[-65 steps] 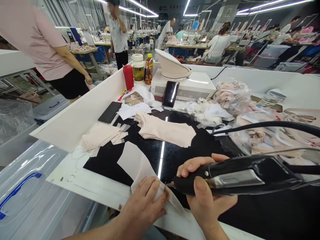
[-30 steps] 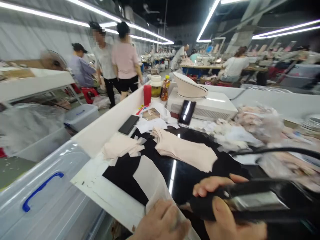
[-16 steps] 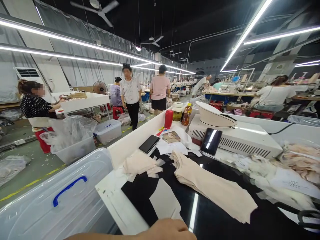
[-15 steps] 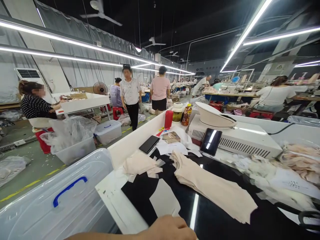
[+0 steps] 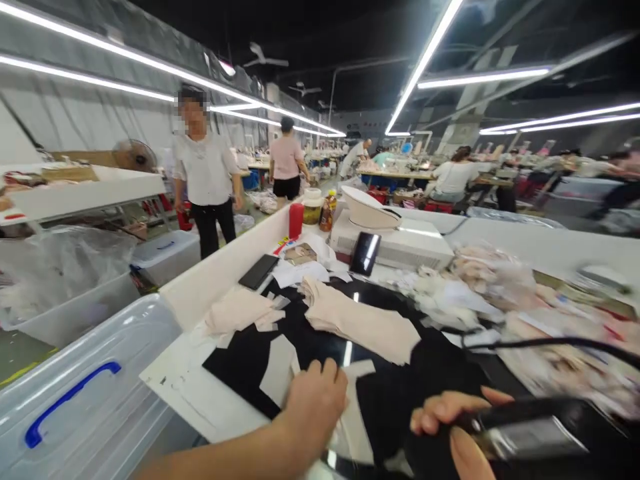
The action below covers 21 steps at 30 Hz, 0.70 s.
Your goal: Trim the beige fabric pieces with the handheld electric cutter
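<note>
My left hand reaches over the black tabletop with its fingers curled down on a pale fabric piece. At the lower right, my right hand is wrapped round a dark tool with a shiny metal plate; a black cord runs above it. A light grey pattern piece lies left of my left hand. Beyond the hands is a stack of beige fabric pieces. A smaller beige pile lies to the left.
A phone, a dark-screened device, a red object and a white machine stand farther back. Scraps and bags fill the right side. A lidded bin is at the left. A person stands beyond.
The view has swung right. My left hand has come farther into view over the pale fabric piece. My right hand has appeared with the dark tool. The person in white appears nearer.
</note>
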Available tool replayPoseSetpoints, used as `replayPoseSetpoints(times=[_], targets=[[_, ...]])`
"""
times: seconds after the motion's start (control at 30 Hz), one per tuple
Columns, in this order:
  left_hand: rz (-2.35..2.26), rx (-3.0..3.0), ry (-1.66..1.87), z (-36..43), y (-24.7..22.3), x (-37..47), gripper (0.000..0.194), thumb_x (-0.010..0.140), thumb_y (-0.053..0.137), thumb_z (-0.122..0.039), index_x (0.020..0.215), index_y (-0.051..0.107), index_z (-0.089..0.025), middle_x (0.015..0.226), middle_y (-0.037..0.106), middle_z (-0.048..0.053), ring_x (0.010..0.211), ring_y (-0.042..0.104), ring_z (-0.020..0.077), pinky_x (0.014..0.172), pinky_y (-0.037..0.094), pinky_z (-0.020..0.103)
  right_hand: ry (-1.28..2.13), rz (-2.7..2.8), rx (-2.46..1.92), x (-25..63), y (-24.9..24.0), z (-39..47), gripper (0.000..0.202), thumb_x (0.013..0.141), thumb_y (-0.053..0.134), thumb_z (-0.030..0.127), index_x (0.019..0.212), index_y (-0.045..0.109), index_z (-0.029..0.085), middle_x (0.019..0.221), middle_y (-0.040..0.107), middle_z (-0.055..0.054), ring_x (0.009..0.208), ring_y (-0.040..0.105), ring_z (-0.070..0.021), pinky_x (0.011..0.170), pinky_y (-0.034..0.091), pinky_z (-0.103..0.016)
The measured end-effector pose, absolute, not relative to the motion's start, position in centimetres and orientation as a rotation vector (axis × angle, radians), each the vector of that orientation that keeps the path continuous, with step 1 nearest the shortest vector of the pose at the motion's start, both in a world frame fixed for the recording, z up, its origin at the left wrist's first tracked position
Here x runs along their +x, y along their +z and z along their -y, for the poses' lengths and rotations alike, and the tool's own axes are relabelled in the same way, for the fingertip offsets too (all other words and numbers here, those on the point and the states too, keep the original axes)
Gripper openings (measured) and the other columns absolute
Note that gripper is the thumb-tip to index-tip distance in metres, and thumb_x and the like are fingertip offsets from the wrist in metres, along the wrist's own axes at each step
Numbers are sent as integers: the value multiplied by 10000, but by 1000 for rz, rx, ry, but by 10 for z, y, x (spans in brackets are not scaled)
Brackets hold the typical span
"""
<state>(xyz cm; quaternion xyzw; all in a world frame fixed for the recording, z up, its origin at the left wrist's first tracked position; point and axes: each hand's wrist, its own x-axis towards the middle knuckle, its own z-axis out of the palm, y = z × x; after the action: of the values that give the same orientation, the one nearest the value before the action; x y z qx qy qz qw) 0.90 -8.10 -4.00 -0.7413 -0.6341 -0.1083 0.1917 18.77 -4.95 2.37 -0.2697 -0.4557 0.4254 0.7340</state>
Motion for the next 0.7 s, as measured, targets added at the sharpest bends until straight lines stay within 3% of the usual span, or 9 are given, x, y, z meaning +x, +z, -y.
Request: replayPoseSetpoints(times=[0.03, 0.23, 0.4, 0.57, 0.7], targets=[[1817, -2106, -294, 82, -34, 7, 186, 948, 745, -304, 951, 614, -172, 870, 596, 38, 727, 621, 198, 506, 405, 237, 930, 988, -648, 183, 28, 61, 444, 786, 855, 187, 1161, 631, 268, 745, 706, 4, 598, 674, -200, 543, 626, -388], [1783, -2337, -273, 84, -7, -15, 77, 1027, 623, -196, 961, 606, -160, 906, 616, 49, 806, 628, 219, 646, 509, 288, 917, 1011, -586, 172, 42, 78, 374, 863, 801, 205, 1182, 616, 267, 781, 684, 21, 635, 649, -158, 562, 598, -314], [1398, -2664, -378, 95, 7, -26, 157, 1045, 496, -67, 1045, 619, -165, 980, 647, 47, 916, 624, 202, 829, 541, 321, 904, 1038, -554, 168, 36, 77, 394, 884, 786, 203, 1225, 599, 269, 818, 682, 21, 642, 648, -159, 571, 588, -325], [939, -2945, -570, 107, 1, -20, 169, 1083, 484, -109, 1088, 653, -129, 985, 682, 54, 940, 652, 177, 892, 543, 285, 942, 1047, -554, 162, 30, 79, 423, 892, 775, 167, 1249, 577, 282, 845, 682, 24, 654, 663, -157, 577, 592, -319], [832, -2955, -647, 105, -9, -12, 238, 1102, 449, -99, 1052, 681, -107, 988, 715, 60, 1002, 674, 173, 965, 541, 276, 949, 1050, -529, 163, 28, 79, 434, 894, 778, 171, 1263, 577, 281, 848, 675, 23, 661, 661, -154, 589, 591, -312]])
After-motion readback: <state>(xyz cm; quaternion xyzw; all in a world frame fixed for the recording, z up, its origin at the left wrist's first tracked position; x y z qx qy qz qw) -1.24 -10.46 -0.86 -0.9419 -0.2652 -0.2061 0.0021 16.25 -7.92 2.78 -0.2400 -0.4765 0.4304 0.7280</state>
